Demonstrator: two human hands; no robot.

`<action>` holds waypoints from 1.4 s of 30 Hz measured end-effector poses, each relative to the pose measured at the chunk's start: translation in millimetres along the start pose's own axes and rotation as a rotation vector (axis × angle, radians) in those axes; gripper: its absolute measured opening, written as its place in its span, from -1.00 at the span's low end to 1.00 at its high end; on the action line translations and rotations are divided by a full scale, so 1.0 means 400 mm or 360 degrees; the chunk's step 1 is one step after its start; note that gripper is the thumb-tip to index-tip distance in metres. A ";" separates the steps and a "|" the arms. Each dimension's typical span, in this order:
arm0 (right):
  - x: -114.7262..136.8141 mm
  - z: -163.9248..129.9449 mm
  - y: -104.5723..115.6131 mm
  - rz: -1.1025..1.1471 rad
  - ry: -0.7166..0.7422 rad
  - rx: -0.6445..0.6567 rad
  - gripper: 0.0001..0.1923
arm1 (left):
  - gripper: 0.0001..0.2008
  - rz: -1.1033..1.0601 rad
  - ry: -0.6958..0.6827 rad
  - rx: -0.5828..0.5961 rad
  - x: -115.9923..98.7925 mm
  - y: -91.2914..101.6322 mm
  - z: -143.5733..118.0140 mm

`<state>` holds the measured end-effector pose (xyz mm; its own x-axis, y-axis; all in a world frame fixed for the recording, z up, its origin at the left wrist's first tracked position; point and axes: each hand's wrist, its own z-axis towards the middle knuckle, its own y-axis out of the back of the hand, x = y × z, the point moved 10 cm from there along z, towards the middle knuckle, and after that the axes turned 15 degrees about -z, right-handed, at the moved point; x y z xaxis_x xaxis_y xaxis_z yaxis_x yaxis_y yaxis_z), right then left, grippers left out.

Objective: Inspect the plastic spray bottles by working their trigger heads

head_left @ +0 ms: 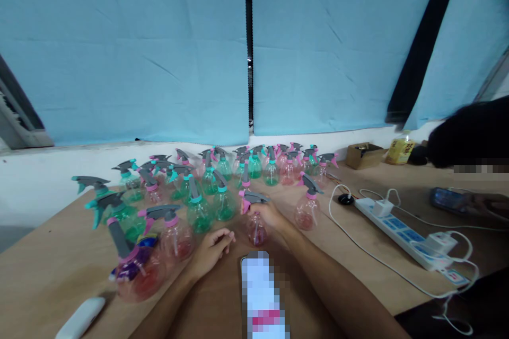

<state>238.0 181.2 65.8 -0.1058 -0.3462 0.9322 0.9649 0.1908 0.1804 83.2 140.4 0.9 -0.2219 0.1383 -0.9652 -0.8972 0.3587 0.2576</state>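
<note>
Right hand [270, 215] wrapped around the neck of a pink spray bottle [256, 225], bottle upright on the tabletop [47, 270], centre near. Grey trigger head with pink nozzle sits just above the fingers. Left hand [210, 250] holds nothing: fingers loosely curled, resting on the tabletop just left of that bottle, not touching it.

Just near of the hands: a blurred-out upright object (can't tell what). Left and far of the hands: a crowd of green and pink spray bottles [199, 190], all upright, grey trigger heads, running in a band to the far wall. One more pink bottle [307, 211] stands alone just right of the held one. Near left: a larger pink bottle [137, 270], and a white oblong item [80, 318] lying flat at the near edge.

Right side: white power strip [401, 230] with plugs and white cables. Far right: cardboard box [363, 155] and a yellow bottle [400, 149]
</note>
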 end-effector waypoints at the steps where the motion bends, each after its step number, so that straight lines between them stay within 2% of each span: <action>1: -0.001 0.002 0.001 0.0025 0.0010 -0.0028 -0.86 | -0.53 -0.0002 -0.0001 -0.0001 0.000 0.000 0.000; 3: -0.013 0.004 0.002 0.0089 0.0009 -0.0095 -0.88 | -0.52 -0.0002 -0.0002 -0.0005 -0.002 0.001 -0.001; 7: -0.064 -0.003 0.040 0.0017 -0.0077 -0.0386 -0.91 | -0.50 0.0018 0.0001 -0.0011 -0.006 0.002 -0.002; 13: -0.039 -0.064 0.157 -0.0601 0.0057 -0.0947 -0.71 | -0.52 0.0011 0.0014 -0.0008 -0.002 0.003 0.001; 15: -0.038 -0.079 0.185 -0.0786 0.0023 -0.1046 -0.58 | -0.53 0.0017 0.0014 -0.0008 -0.002 0.003 0.001; 19: -0.043 -0.079 0.201 -0.0999 0.0112 -0.1050 -0.41 | -0.53 0.0029 0.0010 -0.0004 -0.005 0.004 0.001; 22: -0.035 -0.077 0.203 -0.1199 0.0240 -0.1125 -0.45 | -0.54 0.0033 0.0015 -0.0005 -0.006 0.004 0.003; 25: -0.035 -0.075 0.209 -0.1416 0.0199 -0.1212 -0.52 | -0.54 0.0032 0.0004 0.0007 -0.008 0.002 0.005; 27: -0.033 -0.070 0.206 -0.1470 0.0196 -0.1181 -0.51 | -0.54 0.0025 0.0008 0.0006 -0.008 0.001 0.005; 31: -0.035 -0.067 0.208 -0.1300 0.0246 -0.1092 -0.52 | -0.55 0.0012 0.0010 -0.0018 -0.008 0.002 0.005; 34: -0.052 -0.066 0.217 -0.1151 0.0201 -0.1061 -0.54 | -0.55 0.0019 0.0000 -0.0011 -0.011 0.000 0.004; 42: -0.077 -0.057 0.209 -0.1105 0.0201 -0.1022 -0.41 | -0.56 0.0033 -0.0002 0.0005 -0.002 0.001 0.007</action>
<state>327.3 187.0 45.2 -0.7142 -0.2963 0.6342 0.6480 -0.6225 0.4388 84.0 142.9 2.0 -0.2402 0.1467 -0.9596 -0.8912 0.3585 0.2779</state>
